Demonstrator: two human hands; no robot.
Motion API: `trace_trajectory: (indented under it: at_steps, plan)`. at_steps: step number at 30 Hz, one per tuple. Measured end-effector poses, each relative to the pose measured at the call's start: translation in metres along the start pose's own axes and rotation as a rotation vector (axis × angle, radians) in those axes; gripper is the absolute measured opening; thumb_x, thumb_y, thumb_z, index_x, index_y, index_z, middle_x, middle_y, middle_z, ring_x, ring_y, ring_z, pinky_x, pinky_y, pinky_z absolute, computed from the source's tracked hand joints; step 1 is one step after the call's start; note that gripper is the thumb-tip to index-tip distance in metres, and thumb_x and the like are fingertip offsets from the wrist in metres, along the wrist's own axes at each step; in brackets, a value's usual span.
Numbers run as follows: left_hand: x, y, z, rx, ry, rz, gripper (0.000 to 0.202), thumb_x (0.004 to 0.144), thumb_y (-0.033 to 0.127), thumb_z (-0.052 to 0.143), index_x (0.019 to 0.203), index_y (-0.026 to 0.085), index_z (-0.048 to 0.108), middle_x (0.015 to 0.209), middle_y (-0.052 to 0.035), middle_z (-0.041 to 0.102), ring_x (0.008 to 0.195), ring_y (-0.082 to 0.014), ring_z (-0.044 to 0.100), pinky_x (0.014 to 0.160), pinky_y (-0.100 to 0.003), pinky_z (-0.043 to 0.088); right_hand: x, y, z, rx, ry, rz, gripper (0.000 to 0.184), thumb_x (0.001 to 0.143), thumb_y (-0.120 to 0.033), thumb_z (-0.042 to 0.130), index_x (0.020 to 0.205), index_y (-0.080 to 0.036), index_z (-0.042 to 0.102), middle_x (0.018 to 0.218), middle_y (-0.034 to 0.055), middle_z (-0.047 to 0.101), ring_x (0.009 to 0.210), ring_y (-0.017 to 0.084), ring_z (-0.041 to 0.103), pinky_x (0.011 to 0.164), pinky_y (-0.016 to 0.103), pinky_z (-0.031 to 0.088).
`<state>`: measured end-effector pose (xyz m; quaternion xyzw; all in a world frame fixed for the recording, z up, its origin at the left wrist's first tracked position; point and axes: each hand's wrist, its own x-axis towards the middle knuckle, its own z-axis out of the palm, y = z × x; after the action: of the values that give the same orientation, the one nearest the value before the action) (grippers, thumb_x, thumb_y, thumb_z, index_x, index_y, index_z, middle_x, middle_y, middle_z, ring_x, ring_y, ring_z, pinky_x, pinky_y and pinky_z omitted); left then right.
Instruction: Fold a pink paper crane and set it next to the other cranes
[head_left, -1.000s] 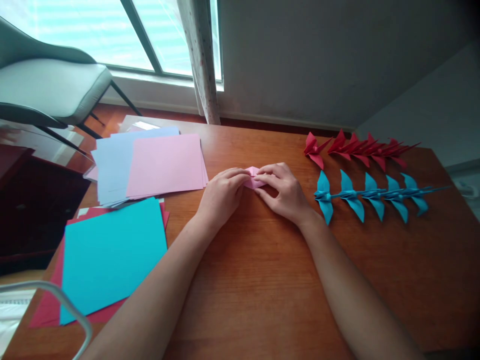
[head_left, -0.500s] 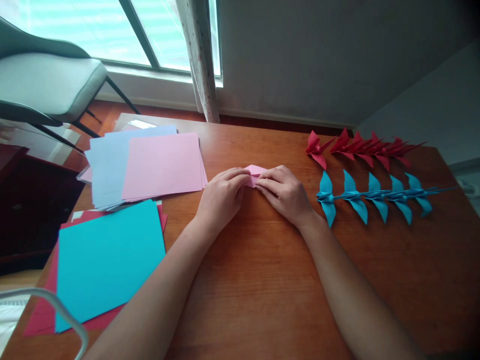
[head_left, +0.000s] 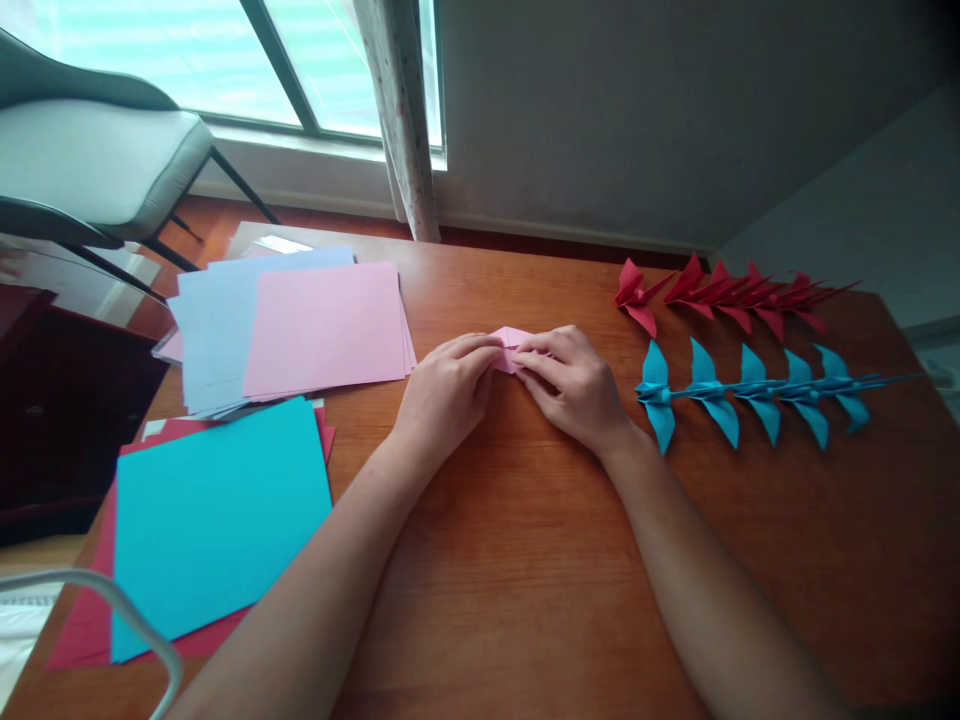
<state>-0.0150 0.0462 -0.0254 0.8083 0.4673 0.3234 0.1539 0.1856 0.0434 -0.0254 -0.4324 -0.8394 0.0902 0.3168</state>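
A small folded piece of pink paper (head_left: pixel 511 338) lies at the middle of the wooden table, mostly covered by my fingers. My left hand (head_left: pixel 452 385) grips its left side, thumb and fingertips closed on it. From the other side my right hand (head_left: pixel 571 378) pinches the paper's right part, its fingertips over a crease. To the right are a row of blue origami cranes (head_left: pixel 757 390) and, behind it, a row of red origami cranes (head_left: pixel 750 295).
Pink sheets (head_left: pixel 326 330) overlap pale blue sheets (head_left: pixel 214 340) at the left. Nearer, a turquoise sheet (head_left: pixel 221 530) covers red sheets (head_left: pixel 82 620). A pale cable (head_left: pixel 127 605) curves across the lower left corner. A chair (head_left: pixel 97 150) stands beyond the table (head_left: pixel 480 600), near the window.
My right fingertips have shifted slightly leftward over the pink paper's crease. The left hand keeps its hold, and the view has moved a little.
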Motion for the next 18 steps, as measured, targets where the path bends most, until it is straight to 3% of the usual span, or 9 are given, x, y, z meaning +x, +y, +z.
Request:
trace_trajectory:
  at_steps: [10,18]
  plan:
    - [-0.0001,0.0005,0.002,-0.005,0.02,0.025,0.017,0.096,0.018,0.057,0.102,0.018,0.072,0.119,-0.0084,0.075,0.108,-0.0233,0.072,0.096,-0.039,0.058,0.0001,0.0007,0.0035,-0.081,0.006,-0.018,0.02,0.1,-0.021,0.054,0.103,-0.023,0.073,0.106,0.0078,0.074,0.098,0.025,0.06,0.085,0.041,0.054]
    - [-0.0003,0.0001,0.0025,-0.005,0.015,0.021,0.017,0.098,0.021,0.056,0.102,0.019,0.073,0.116,-0.0074,0.076,0.105,-0.0228,0.072,0.093,-0.038,0.058,0.0025,-0.0007,0.0051,-0.01,0.019,0.038,0.017,0.1,-0.02,0.053,0.101,-0.024,0.069,0.103,0.0079,0.072,0.096,0.025,0.06,0.085,0.042,0.053]
